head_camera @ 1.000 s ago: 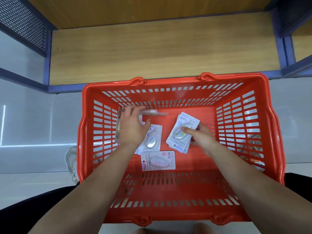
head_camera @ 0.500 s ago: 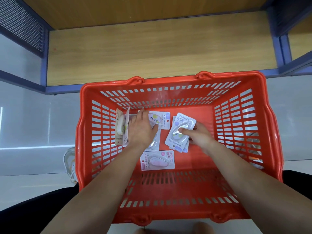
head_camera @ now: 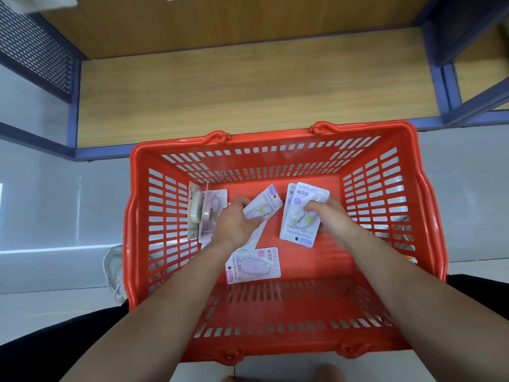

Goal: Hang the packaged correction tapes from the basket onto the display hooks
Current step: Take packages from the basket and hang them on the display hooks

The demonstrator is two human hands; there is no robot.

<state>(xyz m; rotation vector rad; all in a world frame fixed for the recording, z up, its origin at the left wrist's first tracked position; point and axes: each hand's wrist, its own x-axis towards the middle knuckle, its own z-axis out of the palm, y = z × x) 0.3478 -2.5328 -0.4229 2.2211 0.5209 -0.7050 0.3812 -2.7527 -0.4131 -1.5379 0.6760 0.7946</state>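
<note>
Shelf (head_camera: pixel 248 86): wood board in a blue frame, just beyond the far rim of the basket.
Floor (head_camera: pixel 55 210): pale and glossy, under and around the basket.
Basket (head_camera: pixel 275 139): red plastic with slotted walls, seen from above, handles folded down on its rim.
Mesh panel (head_camera: pixel 33 48): dark, beyond the basket's far left corner.

Both forearms reach in over the basket's near rim.

Left hand (head_camera: pixel 234 224): left of the basket's centre. Fingers curled, pinching one end of the tilted pack (head_camera: pixel 265 205). The pack angles toward the far wall, its other end free.

Right hand (head_camera: pixel 333 216): right of the basket's centre. Thumb pressed on the clear blister of the stacked packs (head_camera: pixel 301 216), other fingers curled behind them. At least two cards, edges offset, "Campus" printed on the top one. Cannot tell whether they are lifted or rest on the basket's bottom.

Leaning packs (head_camera: pixel 205 213): several on edge against the basket's left wall, count unclear.

Pink pack (head_camera: pixel 253 264): flat and face up on the basket's bottom, toward the near wall, between the forearms and apart from both hands.

Cord (head_camera: pixel 114 268): white coil on the floor just outside the basket's left wall.
</note>
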